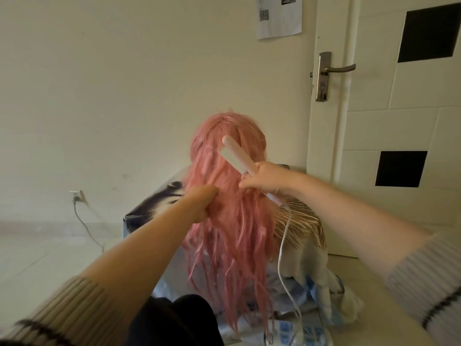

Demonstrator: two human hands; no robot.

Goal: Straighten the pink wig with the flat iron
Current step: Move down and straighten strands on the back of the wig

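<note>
Pink strands of the one long, tangled pink synthetic wig (228, 196) are bunching in the left hand (203, 204), whose fingers are closing into the hair at mid-length. The right hand (265, 179) is wrapping around the handle of the single pale pink flat iron (238, 157), its plates angling up-left against the crown and standing slightly parted. One white cord (283, 248) is trailing from the iron's tail down toward a white power strip (296, 334) at the bottom edge. The wig is sitting upright in the middle, its ends hanging over a printed cloth (154, 203); a second, blond hairpiece (298, 218) is lying just beside it on the right. Two ribbed sleeves are framing the lower corners. Bare wall is lying open to the left, while one closed door (389, 121) is bounding the right side.
</note>
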